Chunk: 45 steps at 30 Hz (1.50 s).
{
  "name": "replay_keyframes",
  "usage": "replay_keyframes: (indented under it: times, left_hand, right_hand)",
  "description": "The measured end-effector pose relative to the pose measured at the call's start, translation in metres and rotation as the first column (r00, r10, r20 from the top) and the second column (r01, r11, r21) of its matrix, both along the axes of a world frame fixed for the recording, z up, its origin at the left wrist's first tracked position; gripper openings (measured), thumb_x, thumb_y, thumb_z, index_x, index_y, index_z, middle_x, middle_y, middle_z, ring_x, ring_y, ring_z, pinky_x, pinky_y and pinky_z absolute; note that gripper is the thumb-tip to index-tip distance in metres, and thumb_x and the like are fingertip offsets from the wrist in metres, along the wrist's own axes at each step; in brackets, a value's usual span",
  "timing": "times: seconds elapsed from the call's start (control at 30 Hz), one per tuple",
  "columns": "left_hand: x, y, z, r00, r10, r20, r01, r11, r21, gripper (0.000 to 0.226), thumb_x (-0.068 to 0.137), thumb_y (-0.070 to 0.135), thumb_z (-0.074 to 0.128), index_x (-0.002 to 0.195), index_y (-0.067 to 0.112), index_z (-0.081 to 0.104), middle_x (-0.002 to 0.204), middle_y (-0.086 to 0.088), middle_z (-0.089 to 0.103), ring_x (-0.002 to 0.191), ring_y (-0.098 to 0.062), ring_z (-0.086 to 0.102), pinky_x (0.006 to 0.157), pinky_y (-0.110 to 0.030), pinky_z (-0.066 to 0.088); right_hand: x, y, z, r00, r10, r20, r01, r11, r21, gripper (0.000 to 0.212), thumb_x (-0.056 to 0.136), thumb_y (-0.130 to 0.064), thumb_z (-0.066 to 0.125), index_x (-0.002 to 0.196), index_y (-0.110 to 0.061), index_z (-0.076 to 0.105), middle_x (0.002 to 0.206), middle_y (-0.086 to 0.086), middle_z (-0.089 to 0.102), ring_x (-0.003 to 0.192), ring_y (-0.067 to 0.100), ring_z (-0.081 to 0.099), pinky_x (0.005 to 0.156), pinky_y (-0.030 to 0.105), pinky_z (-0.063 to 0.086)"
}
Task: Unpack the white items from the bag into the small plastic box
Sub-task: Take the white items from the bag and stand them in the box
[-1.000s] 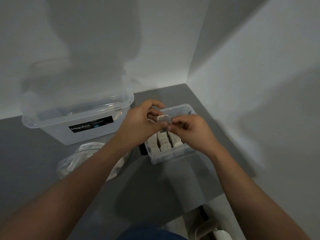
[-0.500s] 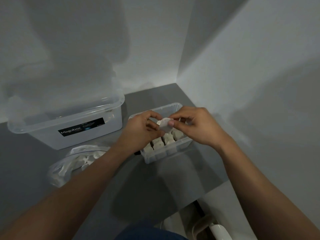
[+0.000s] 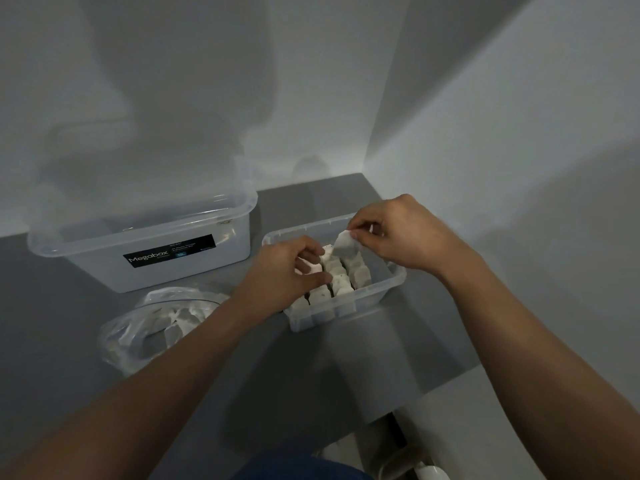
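Note:
A small clear plastic box [image 3: 349,308] sits on the grey table and holds several white items [image 3: 341,280] packed in rows. My right hand [image 3: 398,233] pinches one white item [image 3: 346,245] by its top edge, low over the box's far end. My left hand [image 3: 287,275] reaches into the box's left side with curled fingers around another white item [image 3: 306,266]. A clear plastic bag [image 3: 152,325] with more white items lies on the table to the left, under my left forearm.
A large clear Megabox bin [image 3: 145,244] stands at the back left. White walls meet in a corner just behind and to the right of the small box. The table's front edge [image 3: 433,389] runs close on the right, with floor below.
Both hands held one white item together above the box. Now my right hand alone has carried it toward the box's far end, and my left hand has dropped into the box.

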State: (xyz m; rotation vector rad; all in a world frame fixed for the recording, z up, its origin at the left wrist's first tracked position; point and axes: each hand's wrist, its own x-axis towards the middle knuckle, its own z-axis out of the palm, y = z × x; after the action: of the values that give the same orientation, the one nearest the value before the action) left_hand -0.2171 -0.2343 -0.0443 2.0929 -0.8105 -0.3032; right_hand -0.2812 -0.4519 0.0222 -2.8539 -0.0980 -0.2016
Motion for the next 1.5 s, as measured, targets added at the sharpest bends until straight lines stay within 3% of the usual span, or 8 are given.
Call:
replay_keyframes:
  times: [0.23, 0.4, 0.57, 0.83, 0.97, 1.1, 1.3, 1.5]
  left_hand:
    - [-0.018, 0.021, -0.011, 0.901, -0.305, 0.308, 0.100, 0.838, 0.536, 0.038, 0.089, 0.058, 0.056, 0.119, 0.037, 0.066, 0.108, 0.015, 0.065, 0.100, -0.007, 0.060, 0.080, -0.029, 0.052]
    - [-0.020, 0.021, -0.014, 0.917, -0.270, 0.293, 0.083, 0.849, 0.522, 0.029, 0.093, 0.045, 0.056, 0.113, 0.031, 0.072, 0.101, 0.011, 0.067, 0.097, -0.011, 0.061, 0.080, -0.035, 0.055]
    - [-0.022, 0.022, -0.017, 0.927, -0.235, 0.293, 0.068, 0.872, 0.485, 0.026, 0.093, 0.044, 0.057, 0.109, 0.031, 0.073, 0.098, 0.012, 0.067, 0.095, -0.011, 0.062, 0.077, -0.033, 0.054]
    - [-0.021, 0.023, -0.023, 0.924, -0.228, 0.306, 0.070, 0.889, 0.452, 0.028, 0.093, 0.046, 0.056, 0.112, 0.032, 0.072, 0.101, 0.011, 0.067, 0.097, -0.012, 0.062, 0.079, -0.037, 0.056]
    - [-0.019, 0.035, -0.028, 0.929, -0.218, 0.299, 0.102, 0.927, 0.360, 0.033, 0.092, 0.049, 0.057, 0.118, 0.031, 0.067, 0.112, 0.011, 0.064, 0.103, -0.009, 0.059, 0.084, -0.036, 0.054]
    - [-0.016, 0.071, -0.028, 0.940, -0.114, 0.321, 0.045, 0.975, 0.216, 0.031, 0.089, 0.048, 0.060, 0.110, 0.028, 0.071, 0.102, 0.010, 0.065, 0.094, -0.009, 0.060, 0.080, -0.034, 0.054]
    - [-0.005, 0.169, -0.045, 0.875, 0.302, 0.378, -0.354, 0.932, 0.074, 0.011, 0.082, 0.026, 0.079, 0.092, 0.023, 0.075, 0.092, 0.007, 0.065, 0.089, -0.018, 0.059, 0.076, -0.030, 0.047]
    - [-0.004, 0.238, -0.081, 0.779, 0.447, 0.439, -0.561, 0.809, 0.173, 0.014, 0.075, 0.035, 0.084, 0.084, 0.026, 0.078, 0.104, -0.001, 0.057, 0.098, -0.024, 0.045, 0.074, -0.036, 0.047]
  right_hand:
    - [0.019, -0.027, -0.040, 0.970, -0.128, -0.209, 0.084, 0.975, -0.207, 0.017, 0.095, -0.028, 0.061, 0.102, -0.027, 0.076, 0.095, -0.005, 0.075, 0.089, 0.020, 0.068, 0.075, 0.033, 0.056]
    - [0.032, -0.025, -0.077, 0.875, -0.097, -0.474, -0.075, 0.941, -0.331, 0.017, 0.088, -0.024, 0.062, 0.092, -0.029, 0.077, 0.095, -0.005, 0.074, 0.086, 0.019, 0.064, 0.081, 0.031, 0.049]
    - [0.041, -0.020, -0.095, 0.881, -0.138, -0.452, -0.188, 0.775, -0.603, 0.016, 0.089, -0.014, 0.056, 0.086, -0.020, 0.070, 0.087, 0.000, 0.067, 0.091, 0.024, 0.062, 0.093, 0.042, 0.032]
    - [0.050, -0.021, -0.105, 0.893, -0.156, -0.422, -0.202, 0.699, -0.686, 0.009, 0.088, -0.016, 0.063, 0.081, -0.021, 0.065, 0.085, -0.005, 0.067, 0.088, 0.020, 0.064, 0.093, 0.043, 0.029]
    - [0.040, -0.029, -0.085, 0.921, -0.175, -0.349, -0.043, 0.843, -0.536, 0.015, 0.090, -0.030, 0.067, 0.104, -0.029, 0.073, 0.108, -0.004, 0.067, 0.103, 0.021, 0.063, 0.090, 0.040, 0.030]
    - [0.014, -0.003, -0.060, 0.988, -0.133, -0.079, 0.131, 0.991, -0.032, 0.016, 0.088, -0.025, 0.074, 0.103, -0.021, 0.078, 0.097, 0.000, 0.069, 0.089, 0.018, 0.066, 0.079, 0.026, 0.047]
    - [-0.008, 0.137, -0.069, 0.975, -0.132, 0.178, 0.036, 0.886, 0.462, 0.011, 0.088, -0.019, 0.076, 0.098, -0.022, 0.078, 0.080, -0.013, 0.061, 0.067, 0.000, 0.055, 0.069, 0.011, 0.040]
    - [0.013, 0.246, -0.119, 0.984, 0.174, 0.024, -0.168, 0.893, 0.417, 0.018, 0.094, -0.020, 0.065, 0.108, -0.019, 0.076, 0.102, -0.006, 0.072, 0.089, 0.007, 0.066, 0.083, 0.023, 0.054]
